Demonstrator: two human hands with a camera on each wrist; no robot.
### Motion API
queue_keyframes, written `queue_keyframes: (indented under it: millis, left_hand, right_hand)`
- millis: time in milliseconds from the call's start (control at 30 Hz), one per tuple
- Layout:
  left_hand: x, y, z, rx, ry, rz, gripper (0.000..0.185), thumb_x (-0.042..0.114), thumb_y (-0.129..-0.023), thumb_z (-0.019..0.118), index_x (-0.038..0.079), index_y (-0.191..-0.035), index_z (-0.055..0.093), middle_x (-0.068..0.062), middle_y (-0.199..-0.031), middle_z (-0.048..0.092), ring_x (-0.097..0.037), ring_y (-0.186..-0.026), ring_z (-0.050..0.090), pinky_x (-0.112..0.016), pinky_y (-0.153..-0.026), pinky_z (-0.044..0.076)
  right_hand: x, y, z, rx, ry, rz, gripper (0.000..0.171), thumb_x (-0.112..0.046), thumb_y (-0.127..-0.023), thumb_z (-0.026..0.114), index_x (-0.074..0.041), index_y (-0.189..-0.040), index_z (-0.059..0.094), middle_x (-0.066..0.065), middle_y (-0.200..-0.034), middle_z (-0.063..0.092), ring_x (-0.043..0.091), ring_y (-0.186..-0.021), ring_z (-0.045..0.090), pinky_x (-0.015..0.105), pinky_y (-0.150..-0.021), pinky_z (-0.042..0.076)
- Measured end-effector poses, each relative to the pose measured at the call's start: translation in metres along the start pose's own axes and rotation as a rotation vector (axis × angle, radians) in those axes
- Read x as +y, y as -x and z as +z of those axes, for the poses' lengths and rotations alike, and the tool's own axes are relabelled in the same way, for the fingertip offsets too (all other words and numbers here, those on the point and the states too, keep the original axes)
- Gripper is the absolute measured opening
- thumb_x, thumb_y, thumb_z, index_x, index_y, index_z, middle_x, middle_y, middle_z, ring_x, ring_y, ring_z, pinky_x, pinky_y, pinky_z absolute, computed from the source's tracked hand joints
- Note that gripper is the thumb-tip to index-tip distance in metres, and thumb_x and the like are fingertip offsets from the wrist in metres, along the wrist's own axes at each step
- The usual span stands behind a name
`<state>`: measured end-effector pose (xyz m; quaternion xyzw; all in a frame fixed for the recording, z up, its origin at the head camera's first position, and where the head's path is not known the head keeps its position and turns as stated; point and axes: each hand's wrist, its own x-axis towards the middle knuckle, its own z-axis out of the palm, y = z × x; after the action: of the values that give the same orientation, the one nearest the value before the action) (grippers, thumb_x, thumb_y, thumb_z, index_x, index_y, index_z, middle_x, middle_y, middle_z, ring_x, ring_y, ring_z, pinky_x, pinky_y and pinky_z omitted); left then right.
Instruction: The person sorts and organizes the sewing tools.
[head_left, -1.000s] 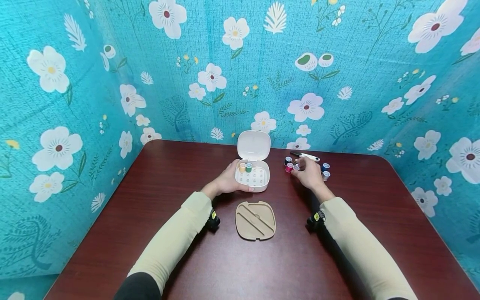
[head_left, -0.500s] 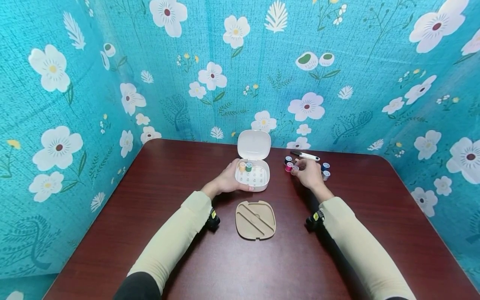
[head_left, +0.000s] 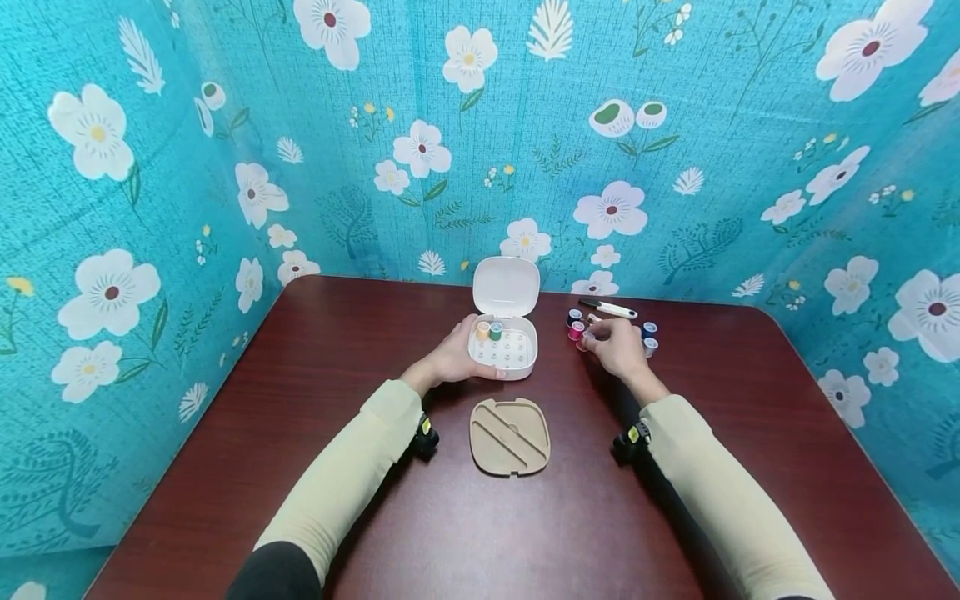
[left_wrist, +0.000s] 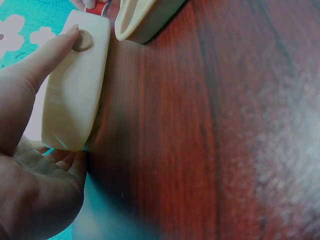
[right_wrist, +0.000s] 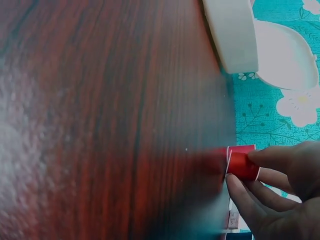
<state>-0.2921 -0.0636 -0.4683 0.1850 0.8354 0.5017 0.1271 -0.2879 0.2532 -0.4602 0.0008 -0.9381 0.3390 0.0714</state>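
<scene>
Your left hand (head_left: 453,360) clasps the small white plastic box (head_left: 503,352) at frame centre, steadying it on the dark wooden counter (head_left: 480,517) with its hinged lid up. Just right of it, your right hand's fingers (right_wrist: 265,172) pinch a red thread spool (right_wrist: 243,165), lifting it clear of the other loose spools (head_left: 649,337).

Both arms reach forward over the table (head_left: 315,467) in pale sleeves, each with a small wrist camera. The left hand (head_left: 453,360) cups the left side of the white box (head_left: 504,354), thumb laid along its front wall, fingers curled under its end. The right hand (head_left: 617,346), to the right of the box, pinches a red spool (right_wrist: 243,165) between thumb and fingertips (right_wrist: 265,156), knuckles up.
</scene>
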Motion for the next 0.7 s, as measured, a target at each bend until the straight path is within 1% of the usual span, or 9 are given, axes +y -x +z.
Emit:
queue_keyframes:
  millis: [167,300,367,467,533,600,667,700]
  left_hand:
    - [0.0,0.0,0.0,-0.002,0.002,-0.001,0.11,0.025,-0.066,0.099,0.009,-0.153,0.032,-0.016,-0.141,0.046,-0.03,-0.126,0.046,-0.045,-0.111,0.035]
    - [0.0,0.0,-0.001,0.002,0.007,-0.003,0.109,0.024,-0.066,0.099,0.009,-0.152,0.033,-0.016,-0.141,0.046,-0.03,-0.125,0.046,-0.045,-0.111,0.035]
    - [0.001,0.0,-0.001,0.0,0.006,-0.003,0.11,0.024,-0.066,0.099,0.008,-0.152,0.033,-0.016,-0.14,0.046,-0.03,-0.124,0.046,-0.045,-0.111,0.035]
    - [0.0,0.0,0.0,-0.005,0.002,0.0,0.11,0.025,-0.066,0.099,0.008,-0.152,0.033,-0.016,-0.14,0.046,-0.03,-0.124,0.046,-0.045,-0.111,0.035]
    - [0.0,0.0,0.0,-0.005,-0.002,0.001,0.11,0.026,-0.066,0.099,0.008,-0.152,0.033,-0.015,-0.14,0.046,-0.029,-0.124,0.046,-0.045,-0.11,0.035]
    - [-0.001,0.0,0.0,-0.003,-0.004,0.001,0.109,0.027,-0.066,0.099,0.009,-0.152,0.033,-0.015,-0.14,0.047,-0.029,-0.124,0.047,-0.045,-0.11,0.035]
    - [-0.001,0.0,0.0,-0.001,-0.005,0.0,0.109,0.027,-0.066,0.099,0.009,-0.151,0.033,-0.015,-0.139,0.047,-0.028,-0.124,0.047,-0.044,-0.109,0.036]
    - [-0.001,0.0,0.0,-0.001,-0.004,0.001,0.109,0.027,-0.066,0.099,0.009,-0.151,0.033,-0.015,-0.139,0.047,-0.028,-0.123,0.047,-0.044,-0.109,0.036]
  right_hand:
    - [-0.002,0.002,0.001,-0.014,-0.018,-0.037,0.018,-0.01,-0.093,0.074,0.003,-0.104,0.077,0.023,-0.106,0.074,0.038,-0.106,0.06,0.045,-0.082,0.045]
    - [-0.005,0.004,0.003,-0.035,-0.049,-0.072,0.017,-0.009,-0.092,0.074,0.004,-0.103,0.077,0.023,-0.104,0.074,0.039,-0.11,0.059,0.048,-0.088,0.044]
    - [-0.007,0.006,0.004,-0.046,-0.062,-0.078,0.018,-0.009,-0.092,0.074,0.004,-0.104,0.077,0.022,-0.104,0.075,0.037,-0.11,0.06,0.046,-0.089,0.044]
    - [-0.009,0.008,0.006,-0.063,-0.09,-0.086,0.019,-0.009,-0.092,0.074,0.004,-0.105,0.077,0.022,-0.105,0.074,0.036,-0.106,0.064,0.045,-0.087,0.047]
    - [-0.011,0.009,0.007,-0.073,-0.117,-0.092,0.02,-0.01,-0.092,0.075,0.004,-0.105,0.077,0.022,-0.108,0.074,0.035,-0.109,0.065,0.045,-0.089,0.05]
    - [-0.014,0.008,0.008,-0.079,-0.144,-0.1,0.02,-0.01,-0.093,0.074,0.004,-0.106,0.077,0.022,-0.11,0.073,0.036,-0.119,0.062,0.048,-0.095,0.05]
    - [-0.017,0.008,0.009,-0.08,-0.165,-0.105,0.019,-0.01,-0.093,0.074,0.004,-0.106,0.077,0.022,-0.11,0.073,0.038,-0.131,0.055,0.05,-0.105,0.045]
    - [-0.019,0.008,0.009,-0.079,-0.169,-0.106,0.019,-0.011,-0.093,0.074,0.003,-0.106,0.077,0.022,-0.11,0.073,0.038,-0.134,0.053,0.051,-0.108,0.043]
